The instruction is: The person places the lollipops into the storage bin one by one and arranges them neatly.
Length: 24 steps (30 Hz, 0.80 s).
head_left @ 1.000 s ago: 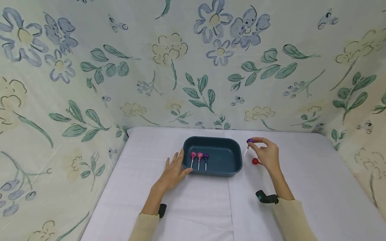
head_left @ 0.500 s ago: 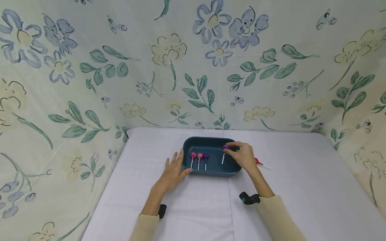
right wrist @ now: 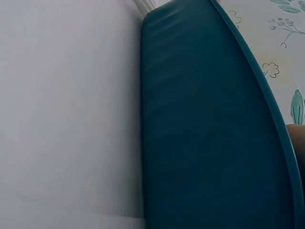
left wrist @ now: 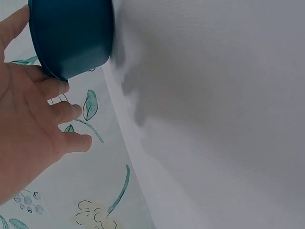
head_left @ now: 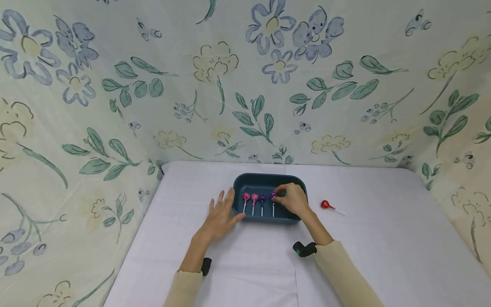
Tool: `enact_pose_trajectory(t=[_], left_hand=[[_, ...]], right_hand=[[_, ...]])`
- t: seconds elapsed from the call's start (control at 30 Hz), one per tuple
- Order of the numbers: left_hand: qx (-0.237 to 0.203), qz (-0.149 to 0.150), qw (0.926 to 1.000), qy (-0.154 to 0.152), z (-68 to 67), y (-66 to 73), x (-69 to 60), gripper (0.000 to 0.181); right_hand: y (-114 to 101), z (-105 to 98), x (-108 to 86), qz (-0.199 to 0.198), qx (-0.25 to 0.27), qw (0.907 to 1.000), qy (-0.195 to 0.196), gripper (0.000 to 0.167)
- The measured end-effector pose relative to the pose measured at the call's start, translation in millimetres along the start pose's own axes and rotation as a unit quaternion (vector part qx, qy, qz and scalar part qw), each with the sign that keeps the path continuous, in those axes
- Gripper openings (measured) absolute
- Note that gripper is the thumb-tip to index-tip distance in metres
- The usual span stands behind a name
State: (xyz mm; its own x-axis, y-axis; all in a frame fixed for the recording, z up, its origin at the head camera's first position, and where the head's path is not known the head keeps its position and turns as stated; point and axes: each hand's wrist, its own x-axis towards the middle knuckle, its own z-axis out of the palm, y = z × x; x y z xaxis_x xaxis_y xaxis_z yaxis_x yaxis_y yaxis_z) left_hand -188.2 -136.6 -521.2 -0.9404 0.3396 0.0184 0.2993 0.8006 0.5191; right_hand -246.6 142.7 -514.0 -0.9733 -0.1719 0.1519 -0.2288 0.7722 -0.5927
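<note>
A dark blue-green tray [head_left: 253, 176] sits on the table. In its left half two pink lollipops [head_left: 246, 196] and a purple lollipop [head_left: 262, 198] lie side by side, sticks toward the near side. My right hand [head_left: 293, 199] reaches over the tray and pinches another purple lollipop [head_left: 273, 195] by its head, to the right of that row. My left hand [head_left: 219, 218] touches the tray's left end, fingers spread and thumb by the near rim. In the left wrist view, the index finger lies along the tray wall [left wrist: 74, 40]. The right wrist view shows mostly the tray's outer wall [right wrist: 205, 119].
A red lollipop [head_left: 325, 204] lies on the white tablecloth [head_left: 368, 238] right of the tray, its stick pointing right. Floral fabric [head_left: 215, 106] hangs behind the table and along both sides.
My right hand has carried the purple lollipop leftward from beyond the tray's right side into the tray, beside the row. The red lollipop has come into full view. My left hand has stayed put.
</note>
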Motion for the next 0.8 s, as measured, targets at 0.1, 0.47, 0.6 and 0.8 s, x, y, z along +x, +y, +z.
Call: enact_pose_trajectory(t=[0.1, 0.47, 0.6, 0.8], left_hand=[[0.011, 0.006, 0.9999, 0.002, -0.1, -0.2, -0.1, 0.090], [0.019, 0.025, 0.9994, 0.012, 1.7, -1.1, -1.1, 0.087], [0.018, 0.023, 0.9995, 0.014, 0.3, 0.2, -1.5, 0.087], [0.017, 0.020, 0.9996, 0.012, 0.0, -0.1, -2.1, 0.087]], right_hand=[[-2.8, 3.5, 2.0, -0.004, -0.006, 0.9999, -0.014, 0.018], [-6.7, 12.7, 4.0, 0.017, -0.022, 0.9991, -0.033, 0.018], [-7.5, 14.0, 3.9, 0.021, -0.021, 0.9991, -0.031, 0.018], [-7.5, 15.3, 3.5, 0.028, -0.020, 0.9989, -0.030, 0.020]])
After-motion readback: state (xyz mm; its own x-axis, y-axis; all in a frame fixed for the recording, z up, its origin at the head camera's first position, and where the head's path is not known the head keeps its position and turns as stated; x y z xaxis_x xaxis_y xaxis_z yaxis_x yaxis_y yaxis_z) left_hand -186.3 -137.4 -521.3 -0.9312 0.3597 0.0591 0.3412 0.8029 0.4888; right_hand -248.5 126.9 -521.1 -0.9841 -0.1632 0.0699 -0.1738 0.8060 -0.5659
